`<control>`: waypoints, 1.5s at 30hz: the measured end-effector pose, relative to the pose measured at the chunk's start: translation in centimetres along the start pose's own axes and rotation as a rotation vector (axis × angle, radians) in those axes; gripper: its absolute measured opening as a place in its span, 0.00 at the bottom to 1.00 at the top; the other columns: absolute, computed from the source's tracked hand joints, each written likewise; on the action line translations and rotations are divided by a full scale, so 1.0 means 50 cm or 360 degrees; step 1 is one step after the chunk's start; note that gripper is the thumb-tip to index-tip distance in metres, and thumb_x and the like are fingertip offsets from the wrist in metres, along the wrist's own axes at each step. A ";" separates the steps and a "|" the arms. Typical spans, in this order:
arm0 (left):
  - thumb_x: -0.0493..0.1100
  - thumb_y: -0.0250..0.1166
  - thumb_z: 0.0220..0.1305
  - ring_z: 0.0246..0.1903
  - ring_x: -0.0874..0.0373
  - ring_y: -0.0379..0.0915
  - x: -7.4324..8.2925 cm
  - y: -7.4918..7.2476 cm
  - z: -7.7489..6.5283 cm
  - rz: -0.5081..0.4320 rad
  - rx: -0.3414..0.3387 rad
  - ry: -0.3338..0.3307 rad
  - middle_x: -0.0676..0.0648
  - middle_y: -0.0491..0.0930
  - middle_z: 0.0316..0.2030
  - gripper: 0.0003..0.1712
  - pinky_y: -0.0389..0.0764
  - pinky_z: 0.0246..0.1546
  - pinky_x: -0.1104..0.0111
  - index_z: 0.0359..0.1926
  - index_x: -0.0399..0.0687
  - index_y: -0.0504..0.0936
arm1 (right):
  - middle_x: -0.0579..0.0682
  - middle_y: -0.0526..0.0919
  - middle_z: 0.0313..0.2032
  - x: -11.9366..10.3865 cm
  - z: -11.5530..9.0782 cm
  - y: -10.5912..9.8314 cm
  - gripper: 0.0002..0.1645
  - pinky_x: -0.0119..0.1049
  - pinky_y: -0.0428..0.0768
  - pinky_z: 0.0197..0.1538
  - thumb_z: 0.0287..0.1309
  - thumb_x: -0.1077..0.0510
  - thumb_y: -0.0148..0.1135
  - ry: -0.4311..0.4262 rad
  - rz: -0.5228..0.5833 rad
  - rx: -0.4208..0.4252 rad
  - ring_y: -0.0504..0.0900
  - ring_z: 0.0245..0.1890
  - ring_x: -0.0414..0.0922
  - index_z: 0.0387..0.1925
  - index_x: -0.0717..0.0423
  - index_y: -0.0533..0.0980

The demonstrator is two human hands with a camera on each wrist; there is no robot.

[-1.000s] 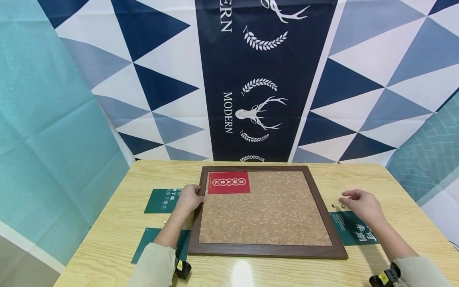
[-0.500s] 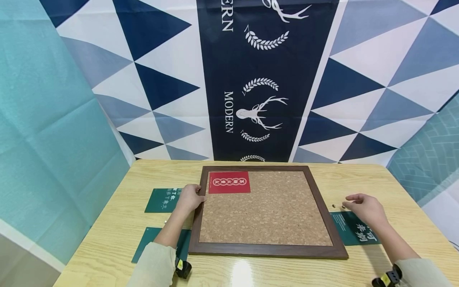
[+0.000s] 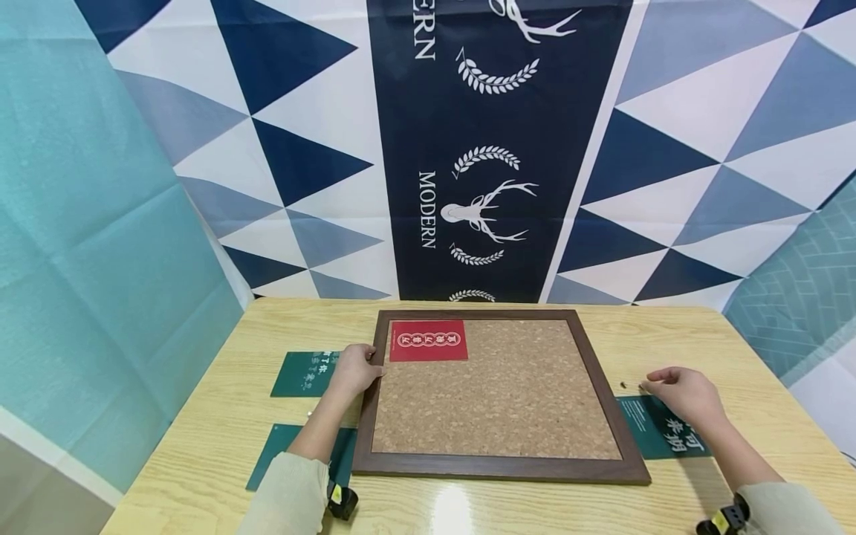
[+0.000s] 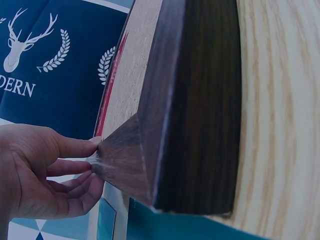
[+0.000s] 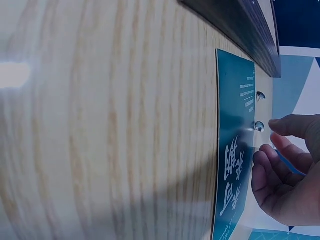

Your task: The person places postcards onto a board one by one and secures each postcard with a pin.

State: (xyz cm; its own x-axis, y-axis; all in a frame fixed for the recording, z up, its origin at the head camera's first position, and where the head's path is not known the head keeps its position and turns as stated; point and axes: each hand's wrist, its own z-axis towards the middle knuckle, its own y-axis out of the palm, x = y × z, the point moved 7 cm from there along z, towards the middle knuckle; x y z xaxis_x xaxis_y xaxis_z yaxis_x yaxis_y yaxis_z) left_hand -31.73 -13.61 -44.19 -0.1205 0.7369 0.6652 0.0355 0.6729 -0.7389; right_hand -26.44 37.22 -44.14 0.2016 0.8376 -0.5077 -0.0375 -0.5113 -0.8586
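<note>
Head camera view: a pale wood-grain table (image 3: 568, 509) stretches across the lower half, with a bright patch of glare at its near side. Behind it hangs a cloth backdrop (image 3: 307, 156) of navy, grey-blue and white triangles, split by a navy central panel (image 3: 481, 119) printed with white deer heads, leafy sprigs and the word MODERN. Plain turquoise sheeting (image 3: 114, 245) covers the left side.

Flat on the table, near the middle, lies a rectangular tan corkboard (image 3: 495, 401) in a dark brown wooden frame. A red card with pale lettering (image 3: 429, 340) lies on its far left corner. Two dark green cards sit left of the board: the farther one (image 3: 294, 375) and the nearer one (image 3: 273, 449), partly hidden by the forearm. A third dark green card with white characters (image 3: 658, 427) lies just beside the board's right edge.

The person's left hand (image 3: 351, 369) grips the frame's left side, thumb on top and fingers at the outer edge. The right hand (image 3: 685, 394) has loosely bent fingers, with a gap between thumb and fingertips and nothing visible between them. Its thumb is close to one of two small shiny metal tacks (image 5: 259, 126) beside the third card; contact cannot be told.
</note>
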 end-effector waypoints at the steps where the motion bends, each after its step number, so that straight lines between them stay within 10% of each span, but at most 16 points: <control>1: 0.39 0.63 0.53 0.51 0.43 0.68 -0.001 0.000 0.000 -0.0007 0.0001 -0.0004 0.36 0.72 0.51 0.27 0.75 0.44 0.57 0.54 0.34 0.70 | 0.66 0.77 0.34 0.000 0.000 0.001 0.26 0.39 0.70 0.27 0.52 0.48 0.56 0.0001 -0.0002 -0.0005 0.75 0.30 0.52 0.39 0.70 0.74; 45: 0.39 0.63 0.53 0.52 0.44 0.68 -0.001 0.000 0.002 -0.0023 0.0000 0.0003 0.36 0.72 0.52 0.27 0.74 0.46 0.57 0.54 0.34 0.70 | 0.62 0.78 0.29 -0.009 0.005 0.014 0.18 0.33 0.66 0.23 0.55 0.56 0.52 0.0022 -0.0107 0.0012 0.72 0.25 0.47 0.35 0.70 0.76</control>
State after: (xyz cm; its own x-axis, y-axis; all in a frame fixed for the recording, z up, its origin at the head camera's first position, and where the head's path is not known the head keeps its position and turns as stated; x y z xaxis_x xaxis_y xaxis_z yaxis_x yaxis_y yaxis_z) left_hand -31.80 -13.65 -44.26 -0.1188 0.7274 0.6759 0.0335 0.6832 -0.7294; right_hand -26.80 36.53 -44.56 0.2174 0.8673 -0.4479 -0.0310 -0.4525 -0.8912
